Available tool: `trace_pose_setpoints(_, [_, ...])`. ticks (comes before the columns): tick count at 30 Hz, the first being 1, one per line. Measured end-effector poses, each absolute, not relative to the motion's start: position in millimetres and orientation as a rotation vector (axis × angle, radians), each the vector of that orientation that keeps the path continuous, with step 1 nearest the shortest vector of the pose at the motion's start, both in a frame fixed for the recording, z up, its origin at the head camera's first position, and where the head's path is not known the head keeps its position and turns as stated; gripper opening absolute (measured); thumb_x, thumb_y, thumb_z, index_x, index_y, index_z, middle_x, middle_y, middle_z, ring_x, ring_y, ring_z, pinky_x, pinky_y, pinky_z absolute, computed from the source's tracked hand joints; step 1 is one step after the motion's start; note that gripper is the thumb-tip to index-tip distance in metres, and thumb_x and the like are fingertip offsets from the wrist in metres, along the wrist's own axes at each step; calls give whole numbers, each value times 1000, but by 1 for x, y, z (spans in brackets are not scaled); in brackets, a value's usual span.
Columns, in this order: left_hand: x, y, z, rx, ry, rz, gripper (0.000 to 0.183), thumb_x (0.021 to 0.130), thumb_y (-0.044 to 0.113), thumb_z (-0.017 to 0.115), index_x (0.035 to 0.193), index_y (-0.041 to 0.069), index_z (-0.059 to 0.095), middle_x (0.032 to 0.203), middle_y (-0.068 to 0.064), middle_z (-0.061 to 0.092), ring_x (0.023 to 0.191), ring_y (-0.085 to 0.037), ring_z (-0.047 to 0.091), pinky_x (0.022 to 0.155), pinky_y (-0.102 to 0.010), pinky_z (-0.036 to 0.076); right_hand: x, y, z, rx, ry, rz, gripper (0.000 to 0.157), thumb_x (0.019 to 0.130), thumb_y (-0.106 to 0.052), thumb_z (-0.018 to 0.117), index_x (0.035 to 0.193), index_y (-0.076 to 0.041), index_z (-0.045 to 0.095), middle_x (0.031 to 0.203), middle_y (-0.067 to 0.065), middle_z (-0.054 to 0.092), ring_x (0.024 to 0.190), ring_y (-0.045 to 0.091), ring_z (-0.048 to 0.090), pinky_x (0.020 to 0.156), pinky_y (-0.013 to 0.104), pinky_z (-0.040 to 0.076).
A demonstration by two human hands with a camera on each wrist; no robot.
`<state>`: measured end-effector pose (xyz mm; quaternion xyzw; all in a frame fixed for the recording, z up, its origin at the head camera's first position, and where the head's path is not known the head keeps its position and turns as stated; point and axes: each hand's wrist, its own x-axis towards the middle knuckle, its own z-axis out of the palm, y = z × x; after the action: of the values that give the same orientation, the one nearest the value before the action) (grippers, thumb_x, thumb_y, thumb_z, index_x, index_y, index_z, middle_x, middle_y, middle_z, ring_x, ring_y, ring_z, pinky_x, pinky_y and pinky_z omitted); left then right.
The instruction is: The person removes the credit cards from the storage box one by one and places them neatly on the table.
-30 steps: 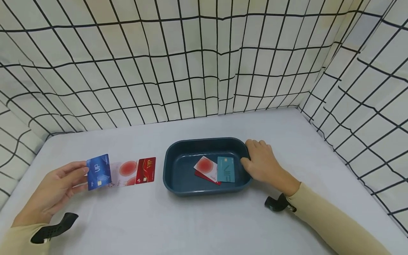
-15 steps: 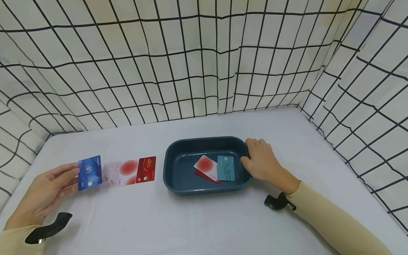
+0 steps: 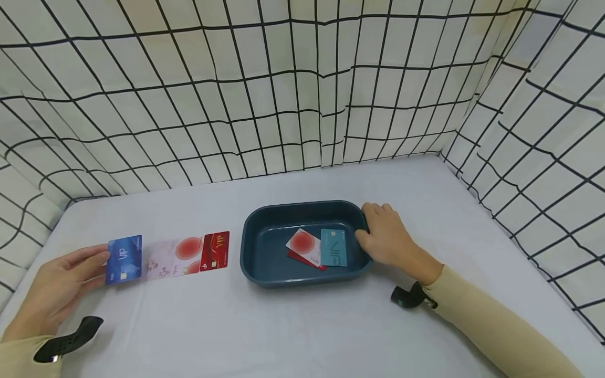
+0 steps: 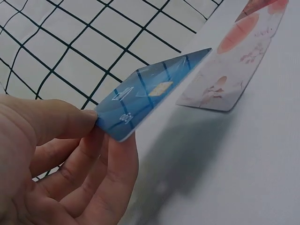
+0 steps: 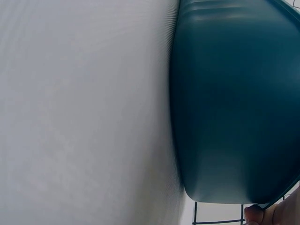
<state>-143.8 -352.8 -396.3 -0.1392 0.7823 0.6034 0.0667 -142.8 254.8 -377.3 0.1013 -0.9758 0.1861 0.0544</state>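
Note:
My left hand [image 3: 63, 283] pinches a blue VIP card [image 3: 124, 259] by its left edge, thumb on top and fingers beneath. In the left wrist view the blue card [image 4: 147, 93] is tilted above the table, casting a shadow. Just right of it lies a pale pink card with red circles [image 3: 188, 249], then a red VIP card [image 3: 215, 251], in a row. My right hand [image 3: 388, 236] grips the right end of a dark teal tray [image 3: 264, 262], thumb over the rim. Inside the tray are a white card with a red circle [image 3: 303, 243], a teal VIP card [image 3: 333, 248] and a partly hidden red card [image 3: 306, 259].
A white cloth [image 3: 293, 331] covers the table. White walls with a black grid [image 3: 264, 94] rise behind it and at both sides. Black wrist straps [image 3: 71, 338] sit on both forearms.
The left hand has moved left and slightly down with the blue card, uncovering more of the pink card beside it. The right hand keeps its grip on the tray.

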Motion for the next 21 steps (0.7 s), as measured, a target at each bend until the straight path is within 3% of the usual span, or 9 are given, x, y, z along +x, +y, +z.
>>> trace_pose_setpoints(7, [-144,-361,-395,-378,2431,1657,9,103,32,64,106,40,64,97,36,55,83,11,62,71,-16,59,-143,252,-378,304,-2966,578,24,88,-20,50,103,-3,56,88,10,57,82,27,42,72,34,31])
trace_pose_setpoints(9, [-145,-362,-395,-376,2497,1533,18,104,33,61,121,29,65,95,39,53,83,11,61,72,-17,60,-144,252,-378,309,-2971,584,24,88,-21,49,103,-3,56,88,10,56,82,26,42,72,34,31])
trace_pose_setpoints(12, [-148,-361,-396,-378,2561,1393,49,106,35,57,145,5,53,97,37,51,82,11,61,73,-17,60,-145,252,-378,298,-2982,588,25,88,-21,49,104,-3,56,89,11,57,84,27,42,73,34,31])
trace_pose_setpoints(14, [-151,-360,-395,-377,2599,1309,69,107,37,54,153,-10,35,105,28,53,82,13,60,73,-17,60,-145,252,-377,290,-2987,590,26,88,-21,49,105,-3,56,91,11,58,85,27,43,73,34,32])
trace_pose_setpoints(16, [-154,-359,-396,-373,2622,1265,71,107,39,54,154,-11,35,111,19,56,82,14,60,73,-16,60,-145,252,-377,283,-2985,591,27,88,-21,50,106,-2,56,91,12,58,85,28,43,73,35,32])
trace_pose_setpoints(21, [-156,-359,-401,-359,2659,1189,71,107,40,52,153,-11,36,136,-23,55,80,16,58,72,-15,60,-144,252,-377,284,-2990,593,27,88,-21,50,106,-2,56,90,11,58,84,27,43,73,34,32])
